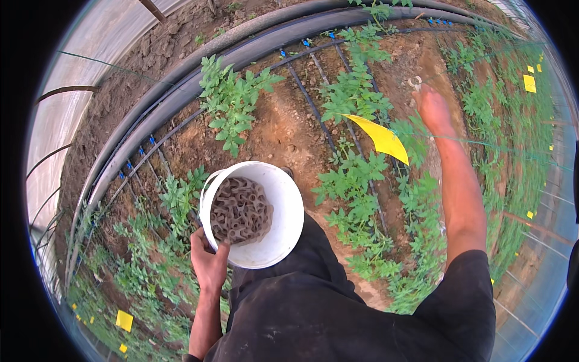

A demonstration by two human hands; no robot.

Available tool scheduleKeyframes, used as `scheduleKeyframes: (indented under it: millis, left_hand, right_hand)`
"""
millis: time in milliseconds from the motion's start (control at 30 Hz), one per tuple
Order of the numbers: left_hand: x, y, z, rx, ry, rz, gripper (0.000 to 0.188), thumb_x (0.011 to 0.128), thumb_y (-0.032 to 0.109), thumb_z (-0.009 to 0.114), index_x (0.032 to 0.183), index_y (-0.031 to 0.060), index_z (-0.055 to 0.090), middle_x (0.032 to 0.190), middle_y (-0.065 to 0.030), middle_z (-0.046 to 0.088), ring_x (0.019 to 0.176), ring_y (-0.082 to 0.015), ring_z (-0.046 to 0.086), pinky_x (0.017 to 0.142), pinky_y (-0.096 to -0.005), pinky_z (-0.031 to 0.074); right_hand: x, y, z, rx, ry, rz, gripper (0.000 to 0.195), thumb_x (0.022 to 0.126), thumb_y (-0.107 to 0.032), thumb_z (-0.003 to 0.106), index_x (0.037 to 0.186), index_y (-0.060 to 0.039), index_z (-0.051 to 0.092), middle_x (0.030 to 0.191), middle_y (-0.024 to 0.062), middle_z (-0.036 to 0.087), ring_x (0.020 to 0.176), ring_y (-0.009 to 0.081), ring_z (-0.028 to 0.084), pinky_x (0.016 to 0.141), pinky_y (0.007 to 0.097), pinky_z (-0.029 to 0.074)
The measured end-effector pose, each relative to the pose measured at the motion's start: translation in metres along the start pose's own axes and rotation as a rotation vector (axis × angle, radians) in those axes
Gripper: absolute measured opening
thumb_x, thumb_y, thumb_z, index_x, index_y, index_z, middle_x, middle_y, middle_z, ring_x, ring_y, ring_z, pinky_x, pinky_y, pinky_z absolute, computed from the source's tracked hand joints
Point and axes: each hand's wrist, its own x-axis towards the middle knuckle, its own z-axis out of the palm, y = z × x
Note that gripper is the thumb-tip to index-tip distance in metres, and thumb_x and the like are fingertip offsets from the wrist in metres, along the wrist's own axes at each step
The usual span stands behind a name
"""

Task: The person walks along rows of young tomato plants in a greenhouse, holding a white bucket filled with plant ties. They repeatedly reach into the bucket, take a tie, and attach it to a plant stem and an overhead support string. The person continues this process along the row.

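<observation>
My left hand grips the near left rim of a white plastic bucket, thumb over the edge. Many small translucent brownish plastic clips fill part of the bucket. My right arm is stretched out to the upper right, and my right hand holds a pale, open ring-shaped plastic clip at its fingertips. Below that hand runs a green string, crossing over the forearm. A yellow sticky trap hangs left of the forearm, above a row of tomato plants.
Thick black pipes curve along the greenhouse's far edge, with thin drip lines and blue valves beside them. A single leafy plant stands beyond the bucket. More plant rows and yellow traps lie on both sides. Plastic film forms the wall.
</observation>
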Motion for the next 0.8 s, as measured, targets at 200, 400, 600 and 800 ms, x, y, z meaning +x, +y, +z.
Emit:
scheduleKeyframes:
  millis: [200, 400, 600, 800]
  left_hand:
    - [-0.006, -0.007, -0.001, -0.064, 0.043, -0.034, 0.053, 0.088, 0.007, 0.079, 0.135, -0.0054, 0.060, 0.101, -0.0067, 0.071, 0.089, -0.0133, 0.064, 0.085, -0.0316, 0.055]
    - [-0.012, -0.022, -0.006, -0.182, 0.132, -0.050, 0.053, 0.088, 0.011, 0.083, 0.134, -0.0045, 0.061, 0.097, -0.0060, 0.070, 0.086, -0.0142, 0.064, 0.081, -0.0326, 0.055]
    - [-0.019, -0.031, -0.021, -0.223, 0.140, -0.060, 0.053, 0.087, 0.015, 0.083, 0.133, -0.0032, 0.062, 0.091, -0.0071, 0.069, 0.080, -0.0148, 0.064, 0.077, -0.0335, 0.056]
    - [-0.043, -0.041, -0.055, -0.295, 0.078, 0.008, 0.053, 0.090, 0.004, 0.081, 0.136, -0.0066, 0.058, 0.107, -0.0095, 0.074, 0.094, -0.0125, 0.069, 0.085, -0.0300, 0.058]
  right_hand:
    - [-0.020, -0.022, -0.016, 0.215, 0.203, 0.254, 0.062, 0.106, -0.051, 0.068, 0.131, 0.0055, 0.066, 0.117, 0.0305, 0.075, 0.109, 0.0469, 0.074, 0.095, 0.0547, 0.057]
    - [-0.160, -0.051, -0.022, 0.889, 0.329, 0.839, 0.042, 0.113, -0.039, 0.062, 0.091, -0.0037, 0.060, 0.075, 0.0019, 0.054, 0.064, 0.0113, 0.054, 0.055, 0.0293, 0.055]
    - [-0.231, -0.296, -0.101, 0.963, -0.217, -0.108, 0.011, 0.101, -0.012, 0.077, 0.101, -0.0024, 0.071, 0.080, 0.0082, 0.070, 0.069, 0.0195, 0.069, 0.065, 0.0373, 0.057]
    - [-0.245, -0.470, -0.059, 0.418, -0.403, -0.913, 0.041, 0.090, -0.025, 0.080, 0.127, -0.0105, 0.068, 0.124, 0.0137, 0.063, 0.106, 0.0335, 0.070, 0.081, 0.0470, 0.062]
